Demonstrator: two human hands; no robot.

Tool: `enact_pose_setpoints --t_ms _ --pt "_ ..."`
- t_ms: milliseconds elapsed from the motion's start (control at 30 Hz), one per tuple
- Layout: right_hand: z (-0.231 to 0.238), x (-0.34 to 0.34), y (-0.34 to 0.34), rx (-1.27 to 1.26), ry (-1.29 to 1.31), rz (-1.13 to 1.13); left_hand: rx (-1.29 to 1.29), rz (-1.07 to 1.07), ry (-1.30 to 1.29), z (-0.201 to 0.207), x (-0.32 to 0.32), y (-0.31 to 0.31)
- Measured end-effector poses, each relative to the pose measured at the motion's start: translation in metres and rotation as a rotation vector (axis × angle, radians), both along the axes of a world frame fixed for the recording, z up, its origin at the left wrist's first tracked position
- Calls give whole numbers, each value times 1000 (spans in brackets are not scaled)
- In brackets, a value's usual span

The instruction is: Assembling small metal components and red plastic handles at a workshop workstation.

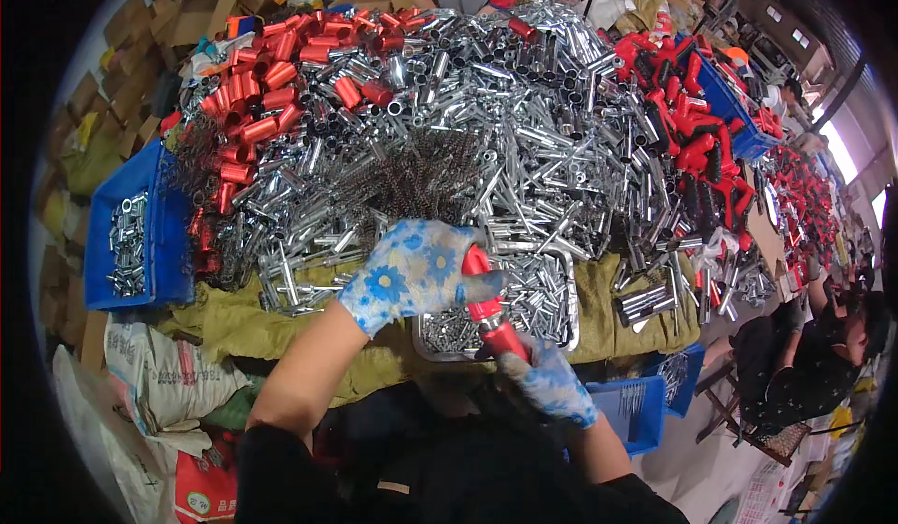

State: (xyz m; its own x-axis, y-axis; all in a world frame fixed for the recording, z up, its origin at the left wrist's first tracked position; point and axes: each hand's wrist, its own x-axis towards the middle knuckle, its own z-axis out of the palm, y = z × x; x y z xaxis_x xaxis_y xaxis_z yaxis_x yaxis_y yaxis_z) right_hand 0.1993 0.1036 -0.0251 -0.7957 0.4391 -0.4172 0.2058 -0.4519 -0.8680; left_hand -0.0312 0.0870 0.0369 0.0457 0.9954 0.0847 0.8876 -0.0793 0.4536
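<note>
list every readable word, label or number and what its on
White woven sack, lower left: dark printing, not copied out here.
Red bag, lower left: pale characters, an oval mark, not copied out here.
Whitish item, lower right: reddish print, too small to read.
Held red piece: no readable text.

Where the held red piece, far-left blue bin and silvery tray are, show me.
Held red piece (pixel 485 310), head view: on its red middle section.
Far-left blue bin (pixel 171 253), head view: on its right wall.
Silvery tray (pixel 572 299), head view: on its right rim.
</note>
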Motion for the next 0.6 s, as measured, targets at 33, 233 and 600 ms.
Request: enact_pose_setpoints --t_ms 33,233,600 --pt "-4 -5 0 324 -64 -47 4 63 90 -2 2 -3" --pt "-26 -17 -1 788 -318 -30 -62 259 206 -16 9 -14" --pt "-28 -18 -1 593 -239 0 -67 270 124 -29 -1 -11"
